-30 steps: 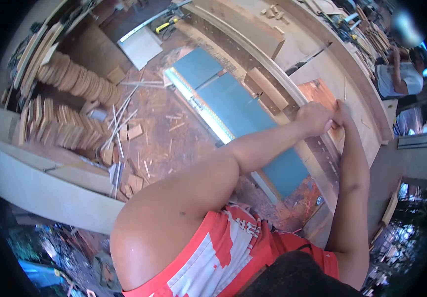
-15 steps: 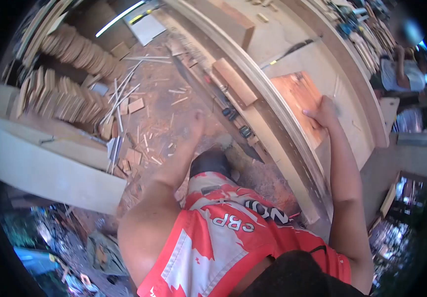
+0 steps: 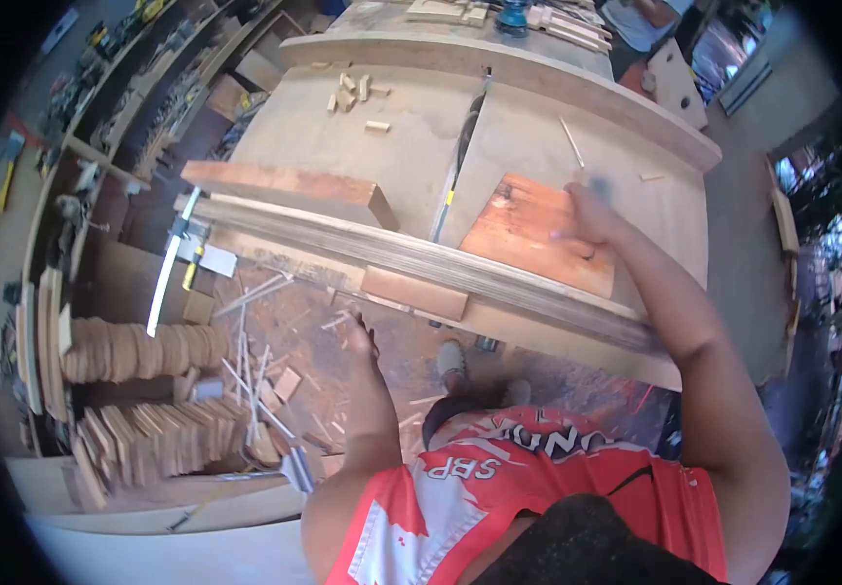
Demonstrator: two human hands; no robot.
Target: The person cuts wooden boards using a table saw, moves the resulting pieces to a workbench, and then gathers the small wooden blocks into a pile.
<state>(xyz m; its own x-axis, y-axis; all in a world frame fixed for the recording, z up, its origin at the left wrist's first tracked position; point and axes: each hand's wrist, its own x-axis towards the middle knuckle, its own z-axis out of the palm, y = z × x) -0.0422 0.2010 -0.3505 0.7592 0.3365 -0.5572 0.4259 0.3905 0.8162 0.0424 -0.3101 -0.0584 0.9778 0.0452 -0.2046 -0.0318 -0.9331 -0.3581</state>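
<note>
My right hand [image 3: 591,216] grips the right edge of a flat reddish-brown wooden board [image 3: 528,234], fingers on its top. The board lies on a pale worktable [image 3: 411,127], against a long wooden fence [image 3: 421,253] on the near side. To its left, a dark narrow slot [image 3: 460,156] with a yellow mark runs across the tabletop. Lower down, my left hand [image 3: 362,336] hangs free in front of the table edge, fingers loosely apart with nothing in them. Nearest to it is a small wooden block [image 3: 415,292] fixed along the fence.
A thick wooden beam [image 3: 289,193] lies beyond the fence at left. Several offcuts [image 3: 348,93] sit on the far tabletop. Stacked curved wood pieces [image 3: 148,349] and thin strips [image 3: 245,370] are on the floor side at left. Another person [image 3: 640,24] stands at the far right.
My view has swung round, so the table now lies across the frame. My right hand stays on the board. The left hand, blurred before, shows more clearly near the table's front edge.
</note>
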